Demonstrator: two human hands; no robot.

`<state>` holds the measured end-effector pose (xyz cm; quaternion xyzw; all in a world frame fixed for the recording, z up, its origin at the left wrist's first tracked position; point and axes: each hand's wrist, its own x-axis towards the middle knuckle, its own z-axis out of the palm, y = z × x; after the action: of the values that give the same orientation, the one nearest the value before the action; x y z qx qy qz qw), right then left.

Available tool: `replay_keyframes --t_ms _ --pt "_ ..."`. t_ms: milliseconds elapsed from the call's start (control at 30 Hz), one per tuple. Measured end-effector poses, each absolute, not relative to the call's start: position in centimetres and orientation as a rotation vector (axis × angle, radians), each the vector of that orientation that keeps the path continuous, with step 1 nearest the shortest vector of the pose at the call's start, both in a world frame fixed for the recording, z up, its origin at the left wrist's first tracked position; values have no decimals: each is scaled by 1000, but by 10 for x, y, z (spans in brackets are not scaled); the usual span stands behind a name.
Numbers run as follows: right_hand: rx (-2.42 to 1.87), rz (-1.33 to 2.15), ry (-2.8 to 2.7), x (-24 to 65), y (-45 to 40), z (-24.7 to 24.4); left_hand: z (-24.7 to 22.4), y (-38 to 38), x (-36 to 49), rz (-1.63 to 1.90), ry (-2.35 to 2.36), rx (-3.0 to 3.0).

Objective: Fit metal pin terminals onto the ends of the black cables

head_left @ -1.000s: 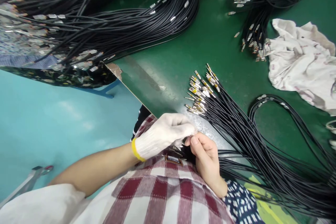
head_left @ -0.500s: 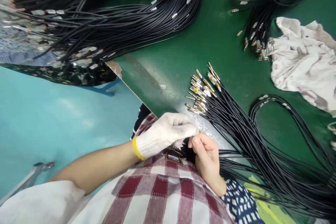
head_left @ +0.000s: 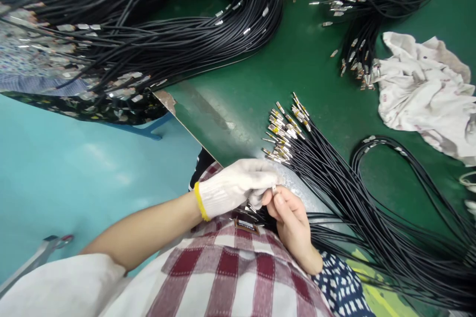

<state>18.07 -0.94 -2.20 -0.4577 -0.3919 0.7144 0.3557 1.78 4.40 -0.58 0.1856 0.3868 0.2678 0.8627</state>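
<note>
At the front of my body my two hands meet, fingertips touching. My left hand (head_left: 236, 185), in a white knit glove with a yellow cuff, is closed with its fingertips pressed together; whatever they grip is hidden. My bare right hand (head_left: 292, 215) pinches a small silvery metal terminal (head_left: 274, 189) between thumb and forefinger, right under the gloved fingertips. Below the hands, more metal cable ends (head_left: 251, 210) lie by my apron. Just beyond them a bundle of black cables (head_left: 334, 173) with silver and yellow-marked ends (head_left: 284, 131) rests on the green table (head_left: 230, 94).
A thick pile of black cables (head_left: 208, 39) covers the upper left, beside another person's patterned clothing (head_left: 37, 62). A smaller cable bundle (head_left: 372, 5) and a crumpled white cloth (head_left: 424, 89) lie at right. The table's chipped edge (head_left: 165, 100) is left of my hands.
My gloved hand has shifted slightly right, and the small metal terminal now shows between the fingertips. The view has moved a little; the cable bundles have stayed put.
</note>
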Motion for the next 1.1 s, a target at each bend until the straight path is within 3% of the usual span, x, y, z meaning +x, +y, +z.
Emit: replay_keyframes --t_ms 267,533,1100 --pt "-1152 1852 -1002 178 -10 -21 -14 44 13 536 777 428" --pt "-1291 1560 -1255 175 -8 -14 -6 44 14 512 815 423" --pt "-1260 1612 -1117 173 -6 -15 -4 42 17 533 875 487"
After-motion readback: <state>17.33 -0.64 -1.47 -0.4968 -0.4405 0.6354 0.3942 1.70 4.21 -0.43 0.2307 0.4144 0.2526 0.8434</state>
